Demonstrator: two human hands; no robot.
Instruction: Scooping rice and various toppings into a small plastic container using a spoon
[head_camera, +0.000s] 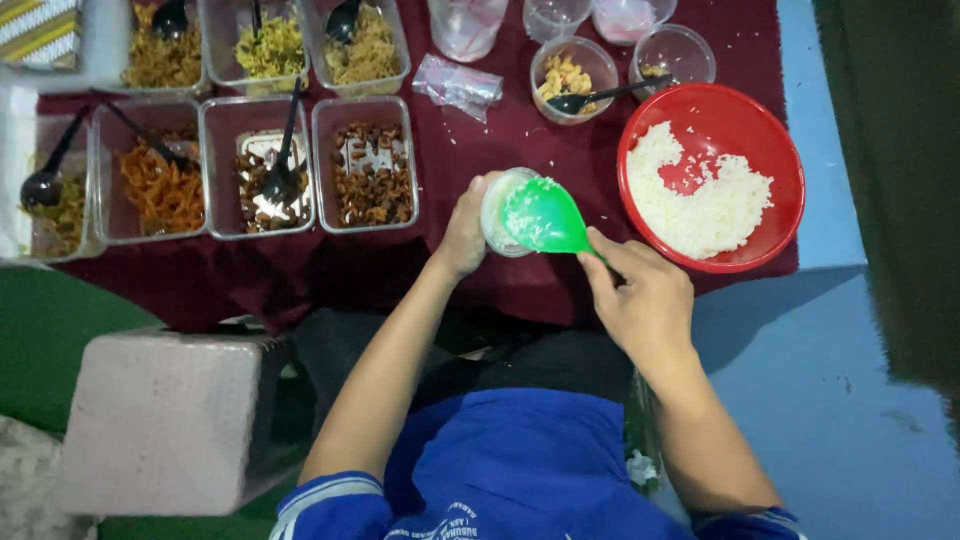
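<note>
Maroon cloth (520, 130) covers the table, crowded with trays of toppings (260, 165). Left hand (466, 232) curls around a small cup (497, 212), tipped toward the right. Right hand (640, 295) pinches the handle of a green spoon (545, 215), its rice-flecked bowl at the cup's mouth, apparently pressing rice in. Best to brace the cup and press evenly, near the red bowl (790, 170).

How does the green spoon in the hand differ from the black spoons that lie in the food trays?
The green spoon is broad and bright; the black spoons are narrower and dark. The green one is held by the right hand over a small cup and carries rice grains; the black ones rest untouched in trays. All are serving tools.
</note>
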